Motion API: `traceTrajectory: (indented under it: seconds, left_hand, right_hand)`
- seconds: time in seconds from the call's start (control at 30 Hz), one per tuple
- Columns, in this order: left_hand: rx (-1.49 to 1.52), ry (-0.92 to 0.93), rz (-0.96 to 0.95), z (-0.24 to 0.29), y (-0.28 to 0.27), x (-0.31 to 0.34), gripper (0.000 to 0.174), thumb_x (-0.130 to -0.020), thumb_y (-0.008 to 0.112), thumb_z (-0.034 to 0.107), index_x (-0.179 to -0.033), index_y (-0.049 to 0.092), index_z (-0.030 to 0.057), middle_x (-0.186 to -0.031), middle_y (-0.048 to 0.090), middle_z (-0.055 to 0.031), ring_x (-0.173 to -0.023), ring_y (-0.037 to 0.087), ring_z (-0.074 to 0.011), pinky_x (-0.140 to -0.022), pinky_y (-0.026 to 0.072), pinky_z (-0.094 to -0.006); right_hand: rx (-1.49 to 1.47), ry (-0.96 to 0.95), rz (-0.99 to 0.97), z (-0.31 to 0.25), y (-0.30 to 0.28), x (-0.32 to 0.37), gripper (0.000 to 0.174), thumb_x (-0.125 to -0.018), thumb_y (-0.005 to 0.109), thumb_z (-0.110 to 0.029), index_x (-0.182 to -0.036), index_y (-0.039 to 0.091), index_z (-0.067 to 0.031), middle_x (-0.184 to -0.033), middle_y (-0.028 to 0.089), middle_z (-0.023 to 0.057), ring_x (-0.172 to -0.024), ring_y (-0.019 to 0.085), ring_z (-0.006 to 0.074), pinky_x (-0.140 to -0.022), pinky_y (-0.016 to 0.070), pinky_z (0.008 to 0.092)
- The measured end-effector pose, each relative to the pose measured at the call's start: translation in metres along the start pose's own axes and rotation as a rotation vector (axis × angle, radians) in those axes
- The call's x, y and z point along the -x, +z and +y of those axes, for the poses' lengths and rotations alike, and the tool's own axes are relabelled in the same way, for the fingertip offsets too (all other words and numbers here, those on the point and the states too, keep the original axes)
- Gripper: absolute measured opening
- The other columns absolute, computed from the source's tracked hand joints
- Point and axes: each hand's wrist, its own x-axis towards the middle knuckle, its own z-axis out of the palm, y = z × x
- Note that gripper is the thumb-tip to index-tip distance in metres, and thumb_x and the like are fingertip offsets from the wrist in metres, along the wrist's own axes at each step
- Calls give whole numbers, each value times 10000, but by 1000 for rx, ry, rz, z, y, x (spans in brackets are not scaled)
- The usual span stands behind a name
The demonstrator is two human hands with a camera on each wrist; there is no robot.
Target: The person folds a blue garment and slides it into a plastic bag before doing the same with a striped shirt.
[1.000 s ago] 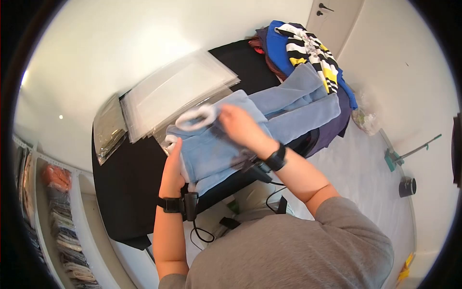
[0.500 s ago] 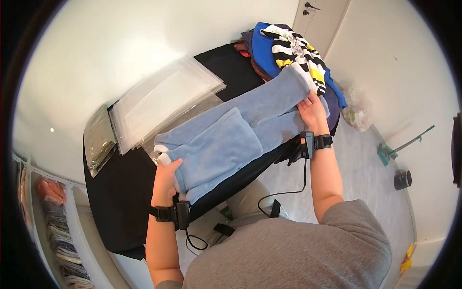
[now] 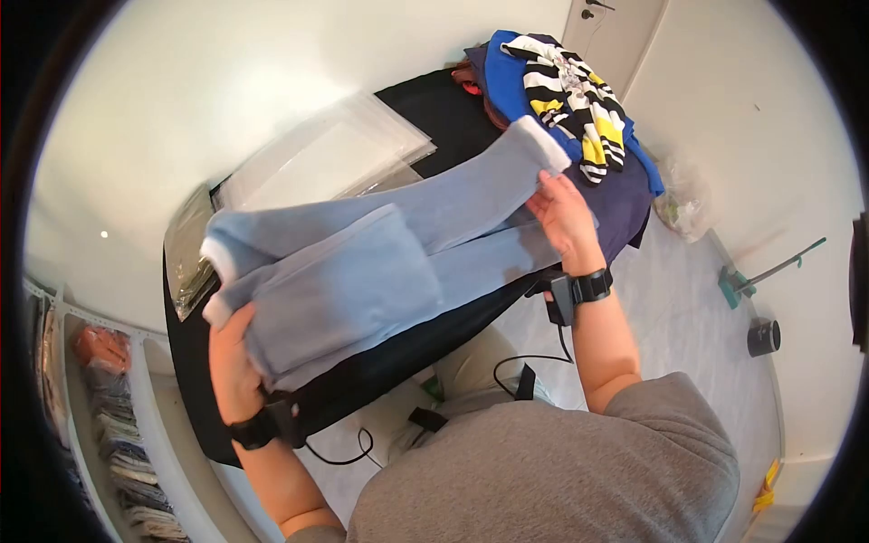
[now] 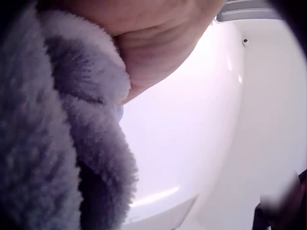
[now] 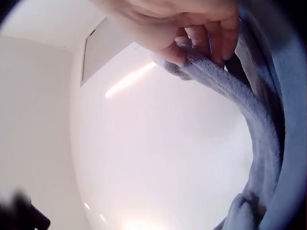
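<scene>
A light blue fleece garment (image 3: 344,281) with white fluffy edging stretches between both hands over the black-covered table. At its left end my left hand (image 3: 237,362) grips the folded edge, the thumb lying on top. Up close in the left wrist view, the thick pile (image 4: 33,129) bunches against that hand (image 4: 158,43). Over at the far right, my right hand (image 3: 570,222) holds the long narrow part just below its white cuff (image 3: 543,145). The right wrist view shows the thumb and fingers of this hand (image 5: 177,24) pinching the fabric edge (image 5: 225,81).
Behind the garment lies a stack of clear plastic bags (image 3: 326,149), with another plastic packet (image 3: 188,253) at the left. A pile of clothes, with a striped top (image 3: 579,100) on it, sits at the table's right end. Shelves (image 3: 149,389) stand at the left.
The right hand has moved from the garment's middle to its right end and holds it there. Both hands have since lifted and shifted the garment to the left, its left end most.
</scene>
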Motion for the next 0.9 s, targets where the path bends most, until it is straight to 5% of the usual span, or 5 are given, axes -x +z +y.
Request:
traceTrajectory:
  seconds: [0.2, 0.37, 0.47, 0.77, 0.9]
  left_hand:
    - [-519, -25, 284, -46, -119, 5, 585, -864, 616, 127, -1372, 354, 4, -1284, 490, -190, -1173, 495, -253, -990, 391, -345]
    - [-711, 317, 347, -15, -48, 38, 570, -841, 616, 91, -1360, 390, 19, -1347, 448, -169, -1269, 407, -269, -1049, 326, -369]
    - [-958, 535, 1, -18, 8, 49, 586, -788, 641, 77, -1337, 440, 47, -1387, 425, -161, -1299, 382, -314, -1069, 296, -405]
    - [-1455, 511, -350, -97, 93, 29, 745, -776, 690, 373, -1395, 373, 107, -1492, 202, -225, -1389, 132, -426, -1074, 141, -593]
    - [-1220, 554, -411, -84, 70, 26, 638, -817, 655, 326, -1368, 412, 115, -1479, 232, -227, -1373, 186, -422, -1080, 176, -559]
  right_hand:
    - [488, 52, 158, 13, -8, 23, 393, -824, 601, -90, -1179, 455, -6, -1045, 582, 111, -887, 597, 180, -763, 482, 281]
    - [1339, -645, 101, 1, -17, 15, 428, -843, 605, -166, -1238, 498, -42, -1212, 537, 210, -1106, 540, 304, -943, 421, 375]
    - [1632, -605, 23, 36, -34, 0, 495, -835, 604, -316, -1268, 498, -102, -1254, 523, 187, -1127, 509, 364, -955, 403, 453]
    - [1708, -405, 114, 33, -18, 14, 557, -797, 647, -305, -1269, 472, -66, -1272, 515, 181, -1155, 496, 371, -944, 402, 476]
    - [1461, -791, -165, 24, 41, 52, 431, -792, 641, -152, -1198, 531, -62, -1280, 503, 200, -1192, 461, 382, -1006, 351, 456]
